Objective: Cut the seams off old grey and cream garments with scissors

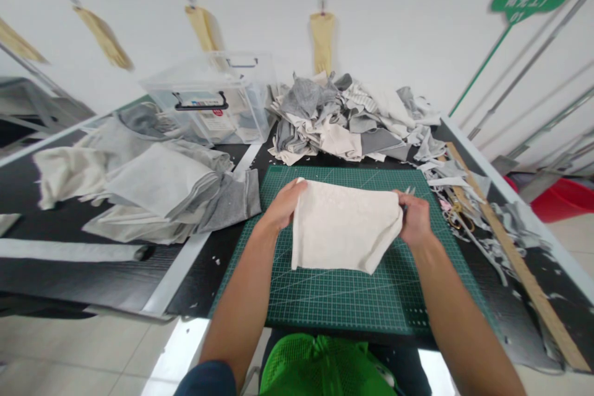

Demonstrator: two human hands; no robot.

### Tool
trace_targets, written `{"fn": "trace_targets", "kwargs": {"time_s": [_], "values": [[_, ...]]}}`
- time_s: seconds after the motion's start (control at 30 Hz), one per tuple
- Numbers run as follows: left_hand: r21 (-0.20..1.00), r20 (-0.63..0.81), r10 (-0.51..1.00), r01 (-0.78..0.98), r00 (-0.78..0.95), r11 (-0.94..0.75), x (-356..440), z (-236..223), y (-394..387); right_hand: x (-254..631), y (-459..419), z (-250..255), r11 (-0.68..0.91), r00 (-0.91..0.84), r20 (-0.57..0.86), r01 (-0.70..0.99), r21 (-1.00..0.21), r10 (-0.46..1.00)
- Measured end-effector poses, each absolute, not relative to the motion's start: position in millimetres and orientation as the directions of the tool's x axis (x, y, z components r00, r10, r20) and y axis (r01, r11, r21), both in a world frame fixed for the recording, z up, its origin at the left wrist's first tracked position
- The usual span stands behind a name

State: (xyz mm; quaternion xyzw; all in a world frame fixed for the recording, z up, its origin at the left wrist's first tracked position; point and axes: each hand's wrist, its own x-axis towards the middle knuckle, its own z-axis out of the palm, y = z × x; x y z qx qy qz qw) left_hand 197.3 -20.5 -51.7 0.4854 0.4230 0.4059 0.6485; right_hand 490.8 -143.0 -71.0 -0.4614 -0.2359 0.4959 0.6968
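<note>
A cream-white piece of cloth (346,226) is stretched between my two hands, above a green cutting mat (338,306). My left hand (284,204) pinches its upper left corner. At the upper right edge my right hand (414,218) grips it, with the right side of the cloth folded over. Small pointed metal tips (410,190) stick out above my right fingers; the rest of that tool is hidden in the hand. Both hands are closed.
Left lies a heap of grey and cream fabric (158,179), near a see-through plastic box (208,105). Behind the mat is a pile of scraps (348,117). To the right are a wooden ruler (520,260), offcuts and gold-handled scissors (459,216). Yellow gloves (322,40) hang on the wall.
</note>
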Motion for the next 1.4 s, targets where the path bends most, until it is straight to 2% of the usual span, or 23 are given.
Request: {"fn": "trace_targets", "kwargs": {"time_s": [0.1, 0.17, 0.23, 0.33, 0.4, 0.5, 0.57, 0.7, 0.77, 0.83, 0.9, 0.97, 1.0, 1.07, 1.13, 1.2, 1.23, 1.3, 1.4], "values": [[0.981, -0.176, 0.926, -0.021, 0.333, 0.194, 211.1, -63.4, -22.5, 472.5, -134.7, -78.1, -0.014, 0.31, -0.23, -0.568, -0.823, 0.923], [0.969, -0.238, 0.893, 0.037, 0.382, 0.243, 220.1, -67.5, -27.4, 454.8, -129.5, -82.4, -0.055, 0.228, -0.238, -0.603, -0.796, 0.944], [0.959, -0.264, 0.824, 0.045, 0.502, 0.279, 228.1, -68.8, -34.1, 435.7, -125.2, -83.5, -0.085, 0.137, -0.212, -0.616, -0.783, 0.968], [0.974, -0.175, 0.728, 0.01, 0.663, 0.225, 234.6, -70.2, -43.3, 412.2, -120.5, -77.6, -0.137, 0.03, -0.188, -0.573, -0.808, 0.982], [0.986, -0.119, 0.723, -0.005, 0.68, 0.167, 233.9, -72.9, -47.1, 402.3, -118.4, -70.4, -0.149, -0.006, -0.173, -0.54, -0.828, 0.985], [0.99, -0.091, 0.764, -0.024, 0.638, 0.137, 225.4, -78.5, -50.4, 394.0, -115.1, -61.3, -0.171, -0.056, -0.164, -0.451, -0.876, 0.985], [0.988, -0.125, 0.796, 0.002, 0.593, 0.153, 216.4, -81.2, -51.6, 390.8, -111.6, -60.0, -0.167, -0.026, -0.17, -0.382, -0.909, 0.985], [0.964, -0.266, 0.912, 0.079, 0.312, 0.254, 193.6, -82.5, -48.0, 383.4, -100.8, -70.7, -0.152, 0.139, -0.193, -0.263, -0.953, 0.971], [0.959, -0.282, 0.942, 0.059, 0.18, 0.276, 179.4, -81.1, -39.7, 374.1, -93.9, -79.1, -0.189, 0.151, -0.217, -0.176, -0.966, 0.964], [0.964, -0.267, 0.957, 0.039, 0.116, 0.264, 161.5, -77.0, -25.7, 358.1, -86.1, -85.9, -0.241, 0.11, -0.25, -0.089, -0.966, 0.962], [0.973, -0.23, 0.963, 0.044, 0.14, 0.226, 138.4, -68.6, -6.6, 336.3, -78.0, -89.2, -0.274, 0.041, -0.275, -0.031, -0.961, 0.96], [0.981, -0.152, 0.982, 0.135, 0.11, 0.137, 110.8, -56.3, 14.1, 312.7, -70.3, -89.1, -0.269, -0.034, -0.269, -0.016, -0.963, 0.963], [0.967, -0.089, 0.994, 0.246, 0.062, 0.071, 96.6, -49.8, 23.3, 302.0, -67.1, -88.3, -0.258, -0.065, -0.257, -0.013, -0.966, 0.964], [0.829, 0.08, 0.994, 0.559, -0.069, -0.028, 71.8, -39.6, 35.2, 285.4, -61.9, -87.0, -0.249, -0.104, -0.247, -0.004, -0.968, 0.963], [0.586, 0.232, 0.96, 0.81, -0.158, -0.008, 58.3, -37.5, 36.2, 276.8, -58.3, -88.6, -0.25, -0.108, -0.25, 0.007, -0.968, 0.962], [0.406, 0.328, 0.941, 0.911, -0.08, -0.064, 59.3, -45.8, 28.0, 275.2, -55.8, -94.4, -0.249, -0.077, -0.25, 0.026, -0.968, 0.965], [0.338, 0.339, 0.94, 0.93, 0.022, -0.144, 64.4, -53.4, 22.1, 276.4, -54.7, -98.6, -0.241, -0.05, -0.243, 0.039, -0.97, 0.969], [0.249, 0.27, 0.948, 0.939, 0.168, -0.237, 79.2, -72.1, 10.8, 281.4, -53.2, -108.2, -0.2, 0.017, -0.199, 0.091, -0.976, 0.98], [0.177, 0.159, 0.974, 0.966, 0.163, -0.19, 98.3, -97.8, 2.5, 293.3, -53.3, -118.6, -0.105, 0.1, -0.082, 0.246, -0.963, 0.992]]}}
